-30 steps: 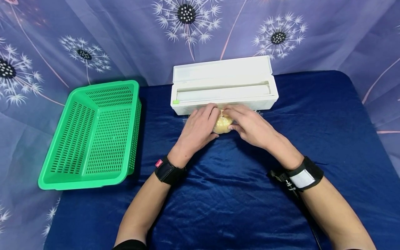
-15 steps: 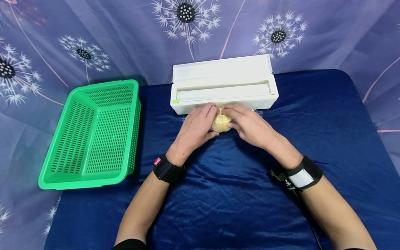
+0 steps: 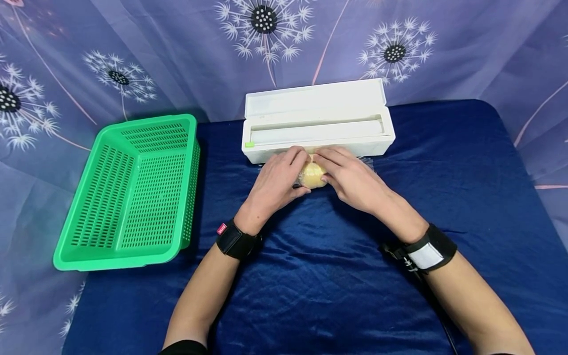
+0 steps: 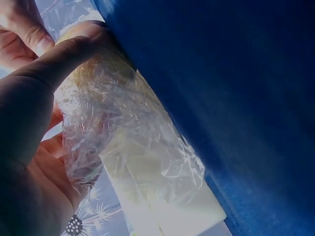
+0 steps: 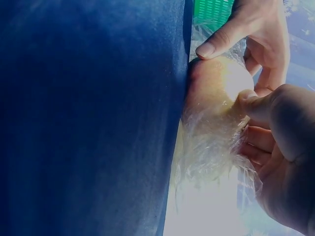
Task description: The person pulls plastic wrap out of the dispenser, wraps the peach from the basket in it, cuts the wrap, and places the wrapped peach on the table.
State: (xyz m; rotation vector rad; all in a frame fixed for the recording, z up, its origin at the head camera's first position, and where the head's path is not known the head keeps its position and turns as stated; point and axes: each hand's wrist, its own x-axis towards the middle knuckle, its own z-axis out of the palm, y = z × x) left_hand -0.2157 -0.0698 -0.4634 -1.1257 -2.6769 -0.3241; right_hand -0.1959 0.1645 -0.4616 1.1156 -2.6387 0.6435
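A round yellow apple (image 3: 313, 177), with a reddish blush in the right wrist view (image 5: 209, 78), sits between the two hands, close to the front of the white box. Crinkled clear cling film (image 4: 98, 118) lies around it and spreads out on both sides. The left hand (image 3: 277, 177) grips the apple from the left, thumb on the near side and fingers over the far side. From the right, the right hand (image 3: 357, 182) holds the apple and film between thumb and fingers. The fingers of both hands hide the fruit's far side.
Just behind the hands stands a long white cling film box (image 3: 372, 147), its lid (image 3: 315, 101) raised and a roll (image 3: 317, 132) inside. A green slider (image 3: 249, 144) sits at its left front corner. A green perforated basket (image 3: 185, 197) stands at the left on the blue cloth (image 3: 319, 276).
The left hand and the apple have shifted slightly left. The right hand's thumb and fingers have moved a little along with them, and more film shows right of that hand.
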